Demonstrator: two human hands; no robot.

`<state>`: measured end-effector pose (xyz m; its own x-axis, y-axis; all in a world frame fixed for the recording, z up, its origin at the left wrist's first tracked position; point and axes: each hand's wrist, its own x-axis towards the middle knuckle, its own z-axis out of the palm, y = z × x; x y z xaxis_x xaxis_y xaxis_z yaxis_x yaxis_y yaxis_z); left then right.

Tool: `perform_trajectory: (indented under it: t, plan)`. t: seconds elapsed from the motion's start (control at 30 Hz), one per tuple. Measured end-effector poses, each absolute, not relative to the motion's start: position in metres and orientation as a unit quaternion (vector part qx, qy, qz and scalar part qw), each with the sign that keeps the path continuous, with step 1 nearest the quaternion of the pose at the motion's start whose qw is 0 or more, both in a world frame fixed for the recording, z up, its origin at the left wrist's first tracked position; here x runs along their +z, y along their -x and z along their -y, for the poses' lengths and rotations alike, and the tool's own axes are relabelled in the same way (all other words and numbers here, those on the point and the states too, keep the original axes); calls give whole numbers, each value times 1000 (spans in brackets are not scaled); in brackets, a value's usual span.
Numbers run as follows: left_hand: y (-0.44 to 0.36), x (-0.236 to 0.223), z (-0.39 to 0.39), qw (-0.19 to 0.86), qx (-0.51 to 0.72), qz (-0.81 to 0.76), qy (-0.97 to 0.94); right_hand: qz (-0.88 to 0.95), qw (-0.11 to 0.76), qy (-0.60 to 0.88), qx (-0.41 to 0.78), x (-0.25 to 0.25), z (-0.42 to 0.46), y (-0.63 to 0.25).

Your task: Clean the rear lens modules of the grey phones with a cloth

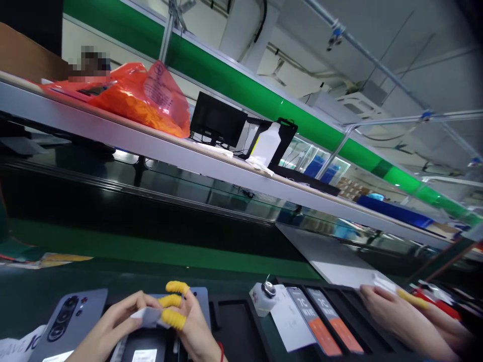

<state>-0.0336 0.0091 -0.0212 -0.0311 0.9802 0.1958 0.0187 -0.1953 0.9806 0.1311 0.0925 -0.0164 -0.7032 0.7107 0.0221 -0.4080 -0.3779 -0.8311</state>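
My left hand (121, 319) is closed, pinching a small whitish-grey piece (149, 318) that looks like folded cloth or paper. My right hand (192, 324), with yellow finger cots on several fingertips, meets the same piece at its right end, fingers curled. Both hands hover over a dark flat device with a white label (145, 356); my hands partly hide it. Behind them shows the corner of a blue-grey panel (202, 296). Left of my left hand lies a large blue-grey phone (73, 319), its camera side up.
Right of my hands are a black tray (236, 322), a small metal-topped bottle (263, 300), a white sheet (289, 319) and orange-grey phones (320, 322) in another tray. A co-worker's hands (407, 314) are at far right. A shelf (226, 168) carries an orange bag (147, 100).
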Motion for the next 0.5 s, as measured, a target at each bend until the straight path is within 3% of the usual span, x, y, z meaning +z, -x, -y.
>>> perform_trajectory:
  t: [0.33,0.5]
  plan:
    - [31,-17,-9,424,531,-499,-538,454,381,211,777,-18,-98,-133]
    - [29,-7,-11,324,500,-601,-532,479,407,264,732,-19,-102,-135]
